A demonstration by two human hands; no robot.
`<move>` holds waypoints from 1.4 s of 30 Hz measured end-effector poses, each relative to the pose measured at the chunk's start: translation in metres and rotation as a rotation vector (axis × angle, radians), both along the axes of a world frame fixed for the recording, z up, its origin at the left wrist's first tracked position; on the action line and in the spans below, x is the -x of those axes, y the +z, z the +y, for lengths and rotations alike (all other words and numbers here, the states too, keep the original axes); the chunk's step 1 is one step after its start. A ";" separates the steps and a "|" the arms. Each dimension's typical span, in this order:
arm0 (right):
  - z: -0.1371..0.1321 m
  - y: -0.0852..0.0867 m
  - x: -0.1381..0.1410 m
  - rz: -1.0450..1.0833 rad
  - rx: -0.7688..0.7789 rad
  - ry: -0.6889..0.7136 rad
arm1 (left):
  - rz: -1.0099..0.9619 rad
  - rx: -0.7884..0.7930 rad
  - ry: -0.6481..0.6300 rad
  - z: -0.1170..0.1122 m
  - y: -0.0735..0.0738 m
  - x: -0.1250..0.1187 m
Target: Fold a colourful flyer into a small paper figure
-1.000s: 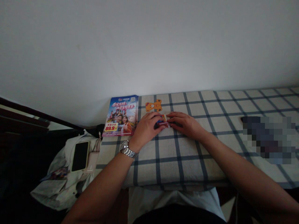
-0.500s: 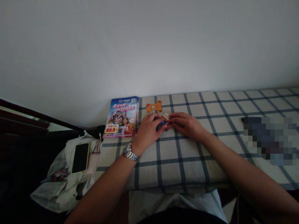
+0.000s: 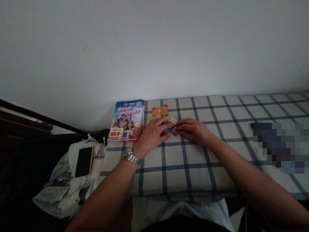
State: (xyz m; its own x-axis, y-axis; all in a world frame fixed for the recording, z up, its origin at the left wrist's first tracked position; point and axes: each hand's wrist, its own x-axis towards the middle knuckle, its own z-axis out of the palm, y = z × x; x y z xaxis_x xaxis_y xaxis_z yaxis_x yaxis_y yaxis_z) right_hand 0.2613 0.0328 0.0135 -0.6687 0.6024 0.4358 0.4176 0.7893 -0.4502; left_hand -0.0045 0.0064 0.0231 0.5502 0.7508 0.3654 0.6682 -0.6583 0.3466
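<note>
A small folded piece of printed paper [image 3: 173,129], coloured blue, red, orange and white, rests low over the checked cloth between my hands. My left hand [image 3: 156,132] has its fingers closed on the paper's left side; a metal watch [image 3: 132,156] circles that wrist. From the other side, my right hand [image 3: 193,130] pinches the right edge. Fingers cover much of the paper, so its full shape is hidden. Just beyond my left hand lies a flat orange bear cut-out [image 3: 160,111]. A stack of printed flyers [image 3: 126,120] sits to the left.
The checked cloth [image 3: 198,174] covers the table up to a white wall [image 3: 154,48]. At left, below table level, a phone [image 3: 84,162] and a pale pink item [image 3: 97,167] lie on a white bag [image 3: 56,193]. A blurred-out dark object [image 3: 277,145] lies at right.
My fingers have shifted slightly on the paper, and more of its blue and red print shows. Both hands stay in nearly the same place. The view has moved a little.
</note>
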 end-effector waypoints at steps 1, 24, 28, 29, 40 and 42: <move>0.000 0.000 0.000 -0.003 0.005 0.004 | 0.003 -0.006 -0.007 0.001 0.000 0.000; 0.000 0.002 -0.002 0.025 0.072 0.034 | -0.058 0.048 -0.065 0.002 -0.001 -0.001; -0.001 0.004 -0.002 0.034 0.118 0.025 | -0.087 0.058 -0.034 0.003 -0.003 -0.003; -0.001 0.004 -0.002 0.035 0.122 0.020 | -0.088 0.058 -0.029 0.003 -0.003 -0.003; -0.004 0.007 0.003 0.013 0.172 -0.133 | -0.022 0.016 0.039 0.001 0.000 -0.004; -0.004 0.007 0.004 0.022 0.205 -0.160 | -0.014 0.028 0.059 0.001 0.000 -0.005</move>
